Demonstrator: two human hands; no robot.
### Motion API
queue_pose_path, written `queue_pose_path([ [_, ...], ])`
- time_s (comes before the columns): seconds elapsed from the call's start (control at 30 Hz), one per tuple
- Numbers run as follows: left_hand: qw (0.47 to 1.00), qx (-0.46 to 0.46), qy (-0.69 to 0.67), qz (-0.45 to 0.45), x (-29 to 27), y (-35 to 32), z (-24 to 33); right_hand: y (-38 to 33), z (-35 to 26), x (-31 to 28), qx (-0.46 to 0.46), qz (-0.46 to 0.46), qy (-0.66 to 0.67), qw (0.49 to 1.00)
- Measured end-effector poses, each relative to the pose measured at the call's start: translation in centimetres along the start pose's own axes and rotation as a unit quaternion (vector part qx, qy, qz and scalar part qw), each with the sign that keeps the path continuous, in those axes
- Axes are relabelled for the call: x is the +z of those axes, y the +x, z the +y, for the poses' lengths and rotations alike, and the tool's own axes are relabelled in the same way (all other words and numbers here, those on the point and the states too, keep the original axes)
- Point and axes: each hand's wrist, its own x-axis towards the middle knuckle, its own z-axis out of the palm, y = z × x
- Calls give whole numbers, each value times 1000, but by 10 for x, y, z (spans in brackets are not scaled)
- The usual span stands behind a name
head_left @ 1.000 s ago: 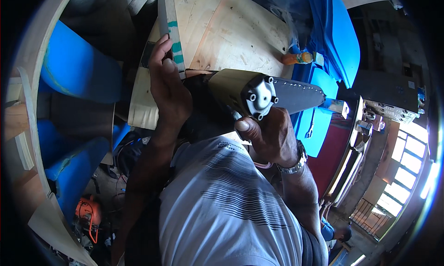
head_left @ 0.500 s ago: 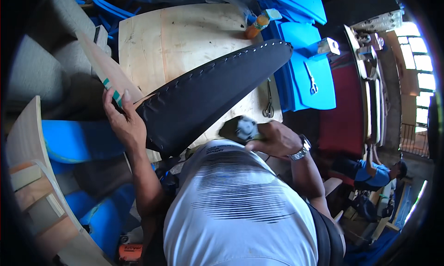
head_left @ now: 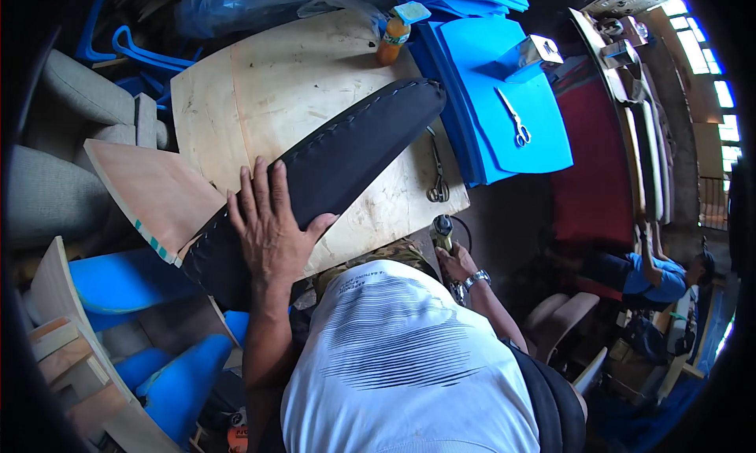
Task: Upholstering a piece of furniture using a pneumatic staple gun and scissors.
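A long curved panel wrapped in black fabric (head_left: 358,150) lies slantwise across the wooden worktable. Small staples run along its far edge. At its near left end a bare plywood piece (head_left: 153,185) with green stripes on the edge sticks out from under the black cover. My left hand (head_left: 272,229) rests on the black panel, fingers spread and thumb stretched to the right. Low at the right of the table, my right hand (head_left: 458,264) grips a staple gun (head_left: 443,231), apart from the panel; part of the tool is hidden by the hand.
Scissors (head_left: 439,187) lie on the worktable (head_left: 236,99) by its right edge. An orange bottle (head_left: 391,44) stands at the back. Blue foam sheets (head_left: 488,99) bear white-handled scissors (head_left: 516,122) and a box (head_left: 535,58). Grey cushions (head_left: 59,185) stand at left; another person (head_left: 657,272) works far right.
The panel has turned and slid left and nearer. My left hand has moved from the plywood onto the black fabric. My right hand has lowered the staple gun away from the panel.
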Motion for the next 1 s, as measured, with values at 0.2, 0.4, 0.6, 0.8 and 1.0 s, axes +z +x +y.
queue_pose_path([
  [0.2,998,-21,36,-44,5,53,64,108,24,15,-173,-43,-107,978],
  [0.4,993,72,-91,-29,70,159,161,228,-5,16,-246,51,-216,944],
  [0.6,999,40,-5,-5,71,182,187,248,-37,-3,-330,-25,-271,904],
  [0.8,995,85,-58,19,73,196,172,227,-36,33,-248,-167,-267,916],
  [1.0,984,131,19,119,71,206,176,219,-18,52,-244,-133,-203,939],
])
